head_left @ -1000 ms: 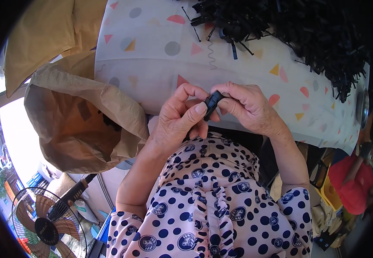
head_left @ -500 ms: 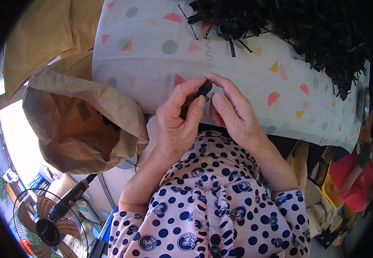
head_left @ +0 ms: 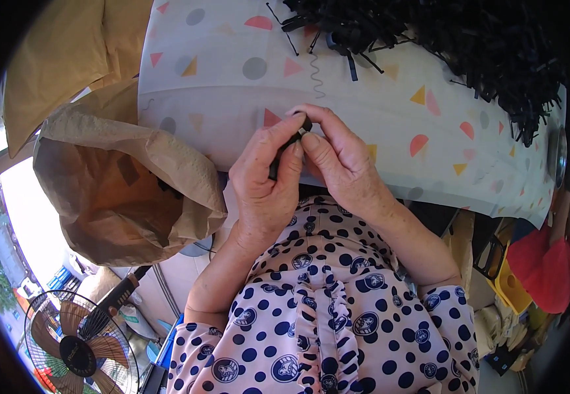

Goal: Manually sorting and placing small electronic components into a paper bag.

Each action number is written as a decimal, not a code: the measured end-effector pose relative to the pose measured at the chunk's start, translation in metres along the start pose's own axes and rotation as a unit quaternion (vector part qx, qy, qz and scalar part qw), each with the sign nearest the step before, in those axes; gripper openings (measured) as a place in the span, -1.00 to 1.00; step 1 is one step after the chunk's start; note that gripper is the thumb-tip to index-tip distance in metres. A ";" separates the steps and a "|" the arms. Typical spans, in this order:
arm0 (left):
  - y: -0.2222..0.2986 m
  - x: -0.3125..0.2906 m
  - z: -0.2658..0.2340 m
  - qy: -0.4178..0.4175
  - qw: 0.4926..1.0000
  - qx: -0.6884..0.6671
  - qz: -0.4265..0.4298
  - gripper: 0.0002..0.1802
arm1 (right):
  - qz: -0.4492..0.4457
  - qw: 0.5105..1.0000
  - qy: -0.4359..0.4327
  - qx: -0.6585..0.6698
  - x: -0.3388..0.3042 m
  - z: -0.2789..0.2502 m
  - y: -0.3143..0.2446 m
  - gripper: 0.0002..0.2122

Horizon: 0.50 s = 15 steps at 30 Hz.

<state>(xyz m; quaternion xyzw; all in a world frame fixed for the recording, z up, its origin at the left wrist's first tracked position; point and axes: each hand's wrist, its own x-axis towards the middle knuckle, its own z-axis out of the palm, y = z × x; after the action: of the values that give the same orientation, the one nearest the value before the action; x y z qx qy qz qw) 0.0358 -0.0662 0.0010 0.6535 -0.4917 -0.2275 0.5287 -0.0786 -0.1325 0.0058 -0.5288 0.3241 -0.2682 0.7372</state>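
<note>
My left hand (head_left: 265,167) is closed on a small black strip (head_left: 275,167), pinching it between thumb and fingers above my lap. One end of the strip (head_left: 305,123) shows at the fingertips, with a small pale spot beside it. My right hand (head_left: 344,157) grips that same end, its index finger curled over the top and its thumb pressing from the near side. Fingers cover most of the strip, so its full shape is hidden. Beyond my hands, a large heap of similar black strips (head_left: 475,59) lies on the patterned tablecloth (head_left: 232,111).
An open brown paper bag (head_left: 196,164) stands at my left with some black pieces inside. Past it are more brown paper (head_left: 55,59) and, lower left, a fan (head_left: 78,354). At the right hang a red cloth (head_left: 548,276) and a yellow container (head_left: 511,282).
My right hand has shifted left, and its thumb now meets the strip's end instead of standing apart from it. My left hand has moved slightly left with the strip.
</note>
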 end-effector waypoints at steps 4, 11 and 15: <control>0.011 0.007 0.000 0.006 0.993 -0.104 -0.057 -0.69 | 0.023 1.000 -0.020 -0.006 -0.001 -0.006 -0.012 -0.64; 0.005 0.010 0.004 -0.021 0.999 -0.032 -0.014 -0.68 | 0.001 1.000 -0.004 -0.028 -0.003 -0.010 -0.005 -0.63; 0.009 0.014 0.006 0.001 0.994 0.065 0.088 -0.67 | -0.026 0.996 0.006 -0.080 -0.001 -0.013 -0.005 -0.67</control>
<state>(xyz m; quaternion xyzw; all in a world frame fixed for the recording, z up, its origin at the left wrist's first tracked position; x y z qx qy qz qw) 0.0335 -0.0809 0.0105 0.6407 -0.5607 -0.1467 0.5036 -0.0890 -0.1412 0.0080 -0.5925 0.3354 -0.2639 0.6832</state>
